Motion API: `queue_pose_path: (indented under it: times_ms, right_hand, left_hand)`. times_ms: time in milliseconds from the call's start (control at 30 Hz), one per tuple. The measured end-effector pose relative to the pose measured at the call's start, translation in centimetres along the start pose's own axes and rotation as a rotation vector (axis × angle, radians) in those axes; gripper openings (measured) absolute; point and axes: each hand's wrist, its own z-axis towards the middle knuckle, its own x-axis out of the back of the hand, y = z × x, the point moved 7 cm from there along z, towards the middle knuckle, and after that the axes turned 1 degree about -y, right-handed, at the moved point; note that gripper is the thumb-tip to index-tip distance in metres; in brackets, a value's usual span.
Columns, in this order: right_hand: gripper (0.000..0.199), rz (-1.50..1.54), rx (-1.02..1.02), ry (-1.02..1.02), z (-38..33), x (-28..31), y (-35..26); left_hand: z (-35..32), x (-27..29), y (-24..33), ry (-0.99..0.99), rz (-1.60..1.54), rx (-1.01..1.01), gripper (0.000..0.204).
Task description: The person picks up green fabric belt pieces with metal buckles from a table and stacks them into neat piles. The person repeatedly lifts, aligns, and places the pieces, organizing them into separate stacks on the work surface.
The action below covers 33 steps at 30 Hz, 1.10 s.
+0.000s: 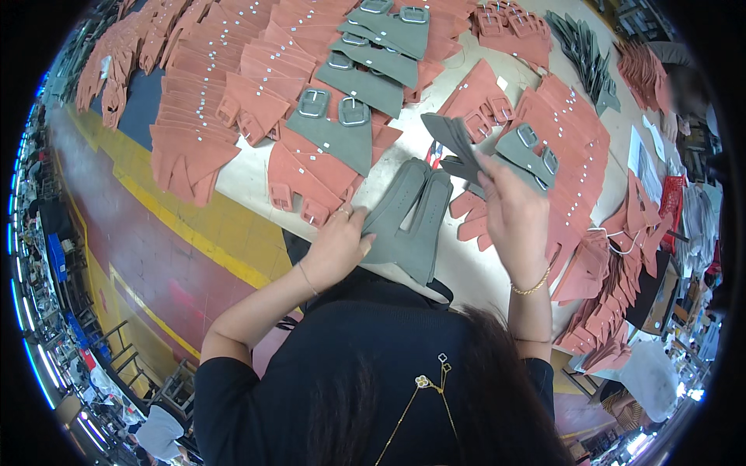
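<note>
My right hand [514, 208] is raised over the table, gripping several dark grey-green leather straps [451, 133] fanned out ahead of its fingers. Below it lies a forked grey-green leather piece [406, 233] with two long arms and small holes near their tips. At that piece's left edge rests my left hand [339, 242], thumb and fingers apart, its fingertips beside a coral leather piece with buckles [299, 175]. A red-handled tool [434, 154] is partly hidden behind the straps.
Coral leather pieces [198, 101] lie in overlapping rows across the table [241, 175]. Grey-green pieces with covered buckles [334, 128] sit on top at centre, another [528, 154] at right. A red basket [671, 203] stands far right; a yellow-edged floor lane [155, 248] runs left.
</note>
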Motion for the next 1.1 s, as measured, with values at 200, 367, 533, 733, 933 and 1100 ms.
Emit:
queue_pose_path:
  times_ms: [200, 367, 533, 733, 933, 1100]
  right_hand:
    - [0.036, -0.025, 0.188, -0.14, -3.7, -5.5, -1.9]
    - [0.029, 0.064, 0.203, -0.169, -6.2, -7.2, -3.1]
    - [0.041, 0.06, 0.197, -0.17, -7.3, -6.5, -3.6]
    - [0.032, 0.196, 0.014, -0.338, -4.9, -5.2, -0.7]
    - [0.027, 0.28, -0.304, -0.064, 0.5, 7.4, 10.8]
    - [0.023, -0.307, -0.305, 0.266, 7.6, 19.6, 22.2]
  left_hand:
    - [-1.2, -0.3, 1.1, 0.131, 0.042, -0.125, 0.031]
    - [0.0, -3.2, -0.6, -0.282, -1.338, 0.422, 0.038]
    - [1.5, -3.1, 0.3, -0.285, -1.548, 0.423, 0.034]
    - [2.7, -1.8, 2.9, -0.423, -1.57, 0.365, 0.013]
    - [2.7, 0.3, 2.9, -0.298, -1.238, 0.172, 0.018]
    - [2.2, -0.6, 2.4, -0.129, -0.352, 0.017, 0.044]
